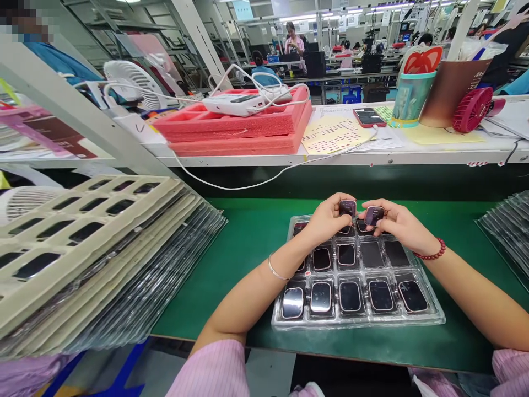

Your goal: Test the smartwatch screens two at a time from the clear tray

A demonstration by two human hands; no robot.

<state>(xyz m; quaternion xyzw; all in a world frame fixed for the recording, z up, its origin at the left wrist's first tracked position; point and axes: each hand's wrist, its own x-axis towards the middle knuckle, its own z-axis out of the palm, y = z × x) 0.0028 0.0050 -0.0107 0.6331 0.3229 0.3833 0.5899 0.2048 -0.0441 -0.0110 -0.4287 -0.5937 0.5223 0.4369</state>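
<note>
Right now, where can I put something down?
Bare green table shows between left tray stack and left forearm, and between right forearm and right tray stack. It's crowded at the clear tray, under left hand and right hand.

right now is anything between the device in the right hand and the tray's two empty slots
Nothing visible stands between the device in the right hand and the empty slots; the left hand is off to the side.

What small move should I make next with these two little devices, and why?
I'd probably lower the dark-faced device in your right hand into a middle-row pocket of the clear tray: two pockets there, close to that hand, look unfilled. Your left hand holds another device.
</note>
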